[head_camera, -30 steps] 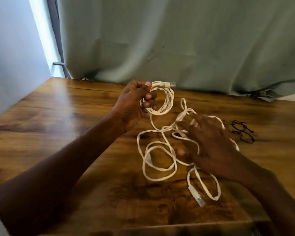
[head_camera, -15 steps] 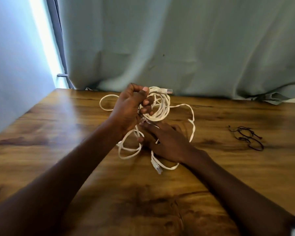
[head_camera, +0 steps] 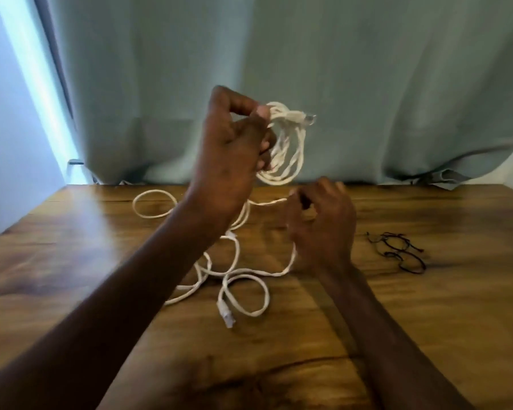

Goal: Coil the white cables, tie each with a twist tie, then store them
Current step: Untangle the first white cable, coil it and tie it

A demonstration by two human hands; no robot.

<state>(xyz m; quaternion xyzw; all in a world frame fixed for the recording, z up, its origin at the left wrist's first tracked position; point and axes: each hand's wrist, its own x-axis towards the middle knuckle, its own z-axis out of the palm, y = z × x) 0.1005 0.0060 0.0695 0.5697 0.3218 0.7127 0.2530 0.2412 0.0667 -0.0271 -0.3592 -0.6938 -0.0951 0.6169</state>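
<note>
My left hand (head_camera: 231,149) is raised above the table, shut on a small coil of white cable (head_camera: 288,149) with a clear plug sticking out at its top right. The rest of the white cable (head_camera: 243,279) trails down behind my forearm and lies in loose loops on the wooden table (head_camera: 71,250), its other plug near the middle front. My right hand (head_camera: 323,223) hovers low to the right of the coil, fingers curled around a taut strand of the cable. Black twist ties (head_camera: 397,250) lie on the table to the right.
A pale green curtain (head_camera: 367,84) hangs right behind the table's far edge. A light wall (head_camera: 9,143) stands at the left. The table's left part and front are bare wood.
My left hand has lifted the coil higher, above the table's far edge. My right hand moved right and up, pulling a strand out. The loose loops have spread toward the front.
</note>
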